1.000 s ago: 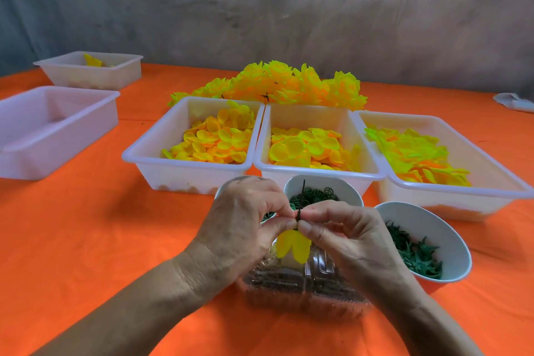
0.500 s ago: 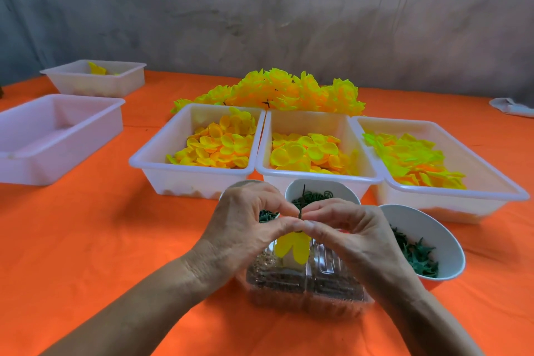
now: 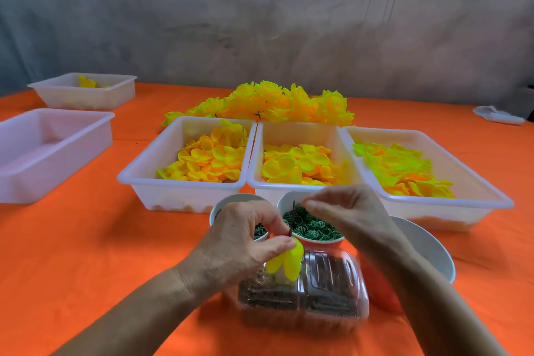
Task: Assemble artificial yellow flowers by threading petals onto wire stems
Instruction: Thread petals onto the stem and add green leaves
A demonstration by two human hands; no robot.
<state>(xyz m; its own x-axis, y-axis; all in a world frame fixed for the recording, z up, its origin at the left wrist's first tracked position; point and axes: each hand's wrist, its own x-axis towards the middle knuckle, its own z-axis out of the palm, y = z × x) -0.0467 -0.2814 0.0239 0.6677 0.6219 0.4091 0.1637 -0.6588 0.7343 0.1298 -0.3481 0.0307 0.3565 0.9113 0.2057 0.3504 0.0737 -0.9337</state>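
My left hand pinches the dark wire stem between thumb and fingers, just above a small cluster of yellow petals already hanging below the pinch, over a clear plastic clamshell box at the front of the table. My right hand hovers just beside the stem's upper tip, above the bowl of green rings; its fingers are loosely curled and motion-blurred, so I cannot tell whether they hold a small part.

To do this step well, I judge the pinch should sit firm and close to the petals so the thin wire does not flex, with the next piece brought straight down over the tip rather than from the side.

The work surface is an orange tablecloth. Three white trays of loose petals stand side by side beyond the bowls: left tray, middle tray, right tray. A heap of finished yellow flowers lies behind them. Two more white tubs sit well apart at left. A mottled grey wall closes the scene.
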